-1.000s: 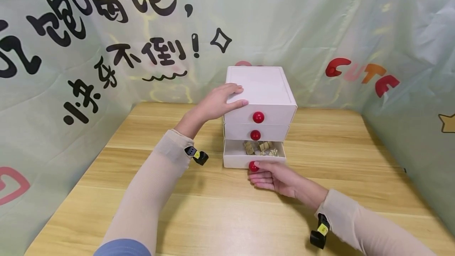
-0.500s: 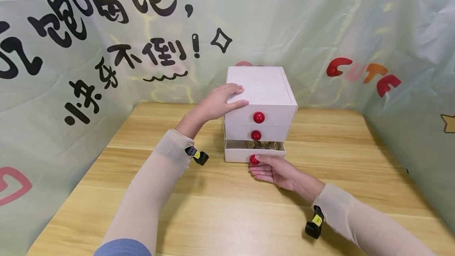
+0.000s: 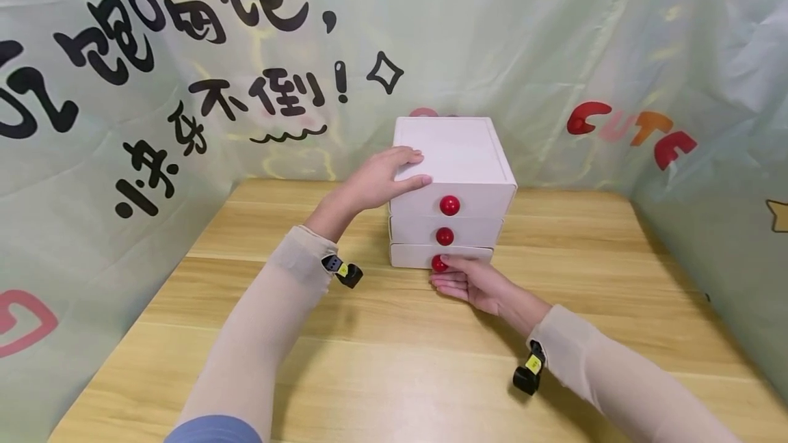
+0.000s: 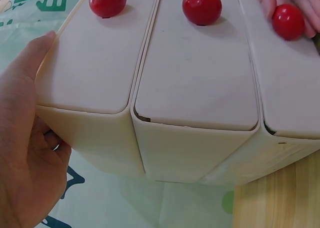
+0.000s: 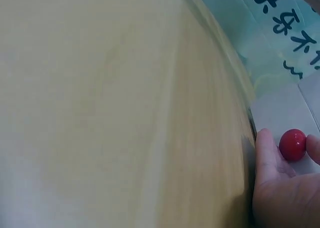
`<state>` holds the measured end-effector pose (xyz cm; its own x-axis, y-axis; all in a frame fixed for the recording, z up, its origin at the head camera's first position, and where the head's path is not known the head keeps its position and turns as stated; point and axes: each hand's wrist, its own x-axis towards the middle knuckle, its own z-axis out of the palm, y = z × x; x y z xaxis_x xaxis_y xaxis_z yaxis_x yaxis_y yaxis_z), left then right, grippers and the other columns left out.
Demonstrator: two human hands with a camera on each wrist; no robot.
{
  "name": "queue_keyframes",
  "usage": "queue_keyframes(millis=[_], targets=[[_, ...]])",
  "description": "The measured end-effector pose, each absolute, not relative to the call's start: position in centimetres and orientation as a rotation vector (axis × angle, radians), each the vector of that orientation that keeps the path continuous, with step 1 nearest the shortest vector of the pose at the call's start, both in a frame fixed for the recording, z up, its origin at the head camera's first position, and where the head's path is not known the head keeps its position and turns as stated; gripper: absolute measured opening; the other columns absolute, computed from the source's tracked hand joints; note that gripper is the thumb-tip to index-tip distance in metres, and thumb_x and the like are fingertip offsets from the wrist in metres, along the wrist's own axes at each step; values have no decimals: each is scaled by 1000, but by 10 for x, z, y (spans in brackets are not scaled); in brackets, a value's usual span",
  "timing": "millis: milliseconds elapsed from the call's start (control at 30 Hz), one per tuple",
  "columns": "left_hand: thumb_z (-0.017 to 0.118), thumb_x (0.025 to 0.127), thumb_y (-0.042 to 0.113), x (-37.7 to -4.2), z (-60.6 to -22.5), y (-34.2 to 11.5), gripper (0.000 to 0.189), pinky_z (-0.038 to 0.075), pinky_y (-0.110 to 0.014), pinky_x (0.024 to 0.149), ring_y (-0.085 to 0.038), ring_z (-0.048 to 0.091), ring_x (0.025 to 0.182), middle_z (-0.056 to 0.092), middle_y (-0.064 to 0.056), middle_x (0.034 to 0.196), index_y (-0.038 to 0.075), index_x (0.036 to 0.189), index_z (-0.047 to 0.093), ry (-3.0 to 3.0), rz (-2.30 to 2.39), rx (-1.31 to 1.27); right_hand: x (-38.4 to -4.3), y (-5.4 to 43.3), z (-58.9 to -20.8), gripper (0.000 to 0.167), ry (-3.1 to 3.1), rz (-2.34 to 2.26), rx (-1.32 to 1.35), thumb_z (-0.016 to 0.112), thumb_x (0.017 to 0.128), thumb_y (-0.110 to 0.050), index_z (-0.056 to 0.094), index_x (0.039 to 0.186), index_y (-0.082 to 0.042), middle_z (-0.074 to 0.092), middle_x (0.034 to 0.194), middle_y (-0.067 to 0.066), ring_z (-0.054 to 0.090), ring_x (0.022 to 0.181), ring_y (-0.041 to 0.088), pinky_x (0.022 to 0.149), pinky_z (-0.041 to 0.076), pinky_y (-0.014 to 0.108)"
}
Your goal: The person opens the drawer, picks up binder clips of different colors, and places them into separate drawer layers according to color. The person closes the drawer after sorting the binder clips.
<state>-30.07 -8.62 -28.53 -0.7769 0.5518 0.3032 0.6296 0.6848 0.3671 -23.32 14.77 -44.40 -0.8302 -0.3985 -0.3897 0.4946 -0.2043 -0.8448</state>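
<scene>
A white three-drawer box (image 3: 455,145) stands upright on the table, with a round red knob on each drawer. My left hand (image 3: 383,180) rests on the box's top left corner, its thumb along the front edge; in the left wrist view the left hand (image 4: 25,133) lies against that edge with nothing gripped. Low at the front, my right hand (image 3: 474,282) holds the red knob (image 3: 438,263) of the bottom drawer (image 3: 406,256). In the right wrist view the knob (image 5: 292,144) sits between thumb and fingers. All drawers look flush, and their contents are hidden.
The wooden table (image 3: 369,361) extends around the box. A printed cloth backdrop (image 3: 492,39) with black characters and coloured letters hangs behind and at both sides, close behind the box.
The bottom drawer has slid back into the box, hiding the small gold-coloured pieces seen inside it before. My right hand moved inward with the knob. The left hand stayed on the box.
</scene>
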Motion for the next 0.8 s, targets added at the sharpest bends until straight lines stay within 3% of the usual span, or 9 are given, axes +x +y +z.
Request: queue_keyframes(millis=[467, 700, 800], targets=[[55, 96, 52, -302, -279, -85, 64, 23, -33, 116, -21, 34, 141, 46, -6, 147, 9, 142, 50, -2744, -674, -951, -233, 150, -432, 50, 1736, -1886, 11, 57, 100, -32, 47, 133, 4, 66, 115, 24, 69, 95, 27, 88, 55, 39], [52, 96, 55, -296, -284, -100, 66, 21, -40, 117, -20, 22, 145, 26, -3, 159, 14, 148, 44, -2743, -721, -951, -219, 170, -425, 54, 1923, -1765, -134, 56, 101, -30, 47, 131, 14, 62, 120, 27, 66, 102, 30, 89, 54, 38], [53, 97, 53, -291, -288, -113, 66, 22, -44, 116, -22, 21, 145, 24, -4, 159, 15, 149, 41, -2710, -763, -941, -217, 183, -423, 53, 1994, -1741, -174, 56, 100, -28, 47, 129, 15, 61, 122, 28, 64, 106, 33, 91, 53, 40]])
